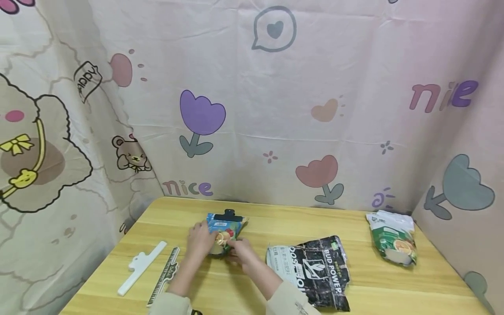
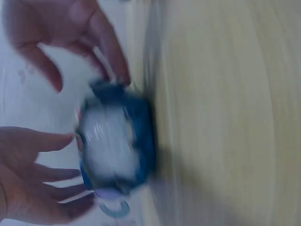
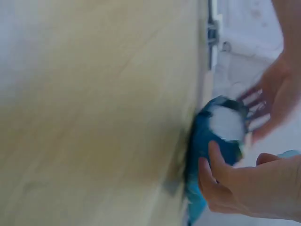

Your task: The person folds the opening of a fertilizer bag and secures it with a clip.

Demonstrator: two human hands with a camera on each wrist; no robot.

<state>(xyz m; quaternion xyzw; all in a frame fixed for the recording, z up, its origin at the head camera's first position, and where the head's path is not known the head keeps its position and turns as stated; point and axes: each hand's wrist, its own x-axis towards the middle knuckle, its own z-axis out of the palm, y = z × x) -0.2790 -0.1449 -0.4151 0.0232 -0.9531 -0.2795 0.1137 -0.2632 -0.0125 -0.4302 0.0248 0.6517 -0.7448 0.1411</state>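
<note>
A blue snack bag [image 1: 221, 224] with a fruit picture and a pale window lies on the wooden table, a black clip [image 1: 228, 215] across its top edge. My left hand [image 1: 201, 239] touches its left side; in the left wrist view the thumb and fingers look extended against the bag [image 2: 110, 141]. On the lower right side of the bag is my right hand [image 1: 242, 251]. In the right wrist view its fingertips [image 3: 215, 149] touch the blue surface, while its thumb stands off from the bag. Both wrist views are blurred.
To the left lie a white long clip [image 1: 142, 267] and a black-and-white patterned clip [image 1: 164, 276]. A black-and-white "BUD POWER" bag [image 1: 315, 273] lies right of my hands. At the far right is a green-and-white bag [image 1: 393, 238]. A printed curtain [image 1: 252, 109] hangs behind the table.
</note>
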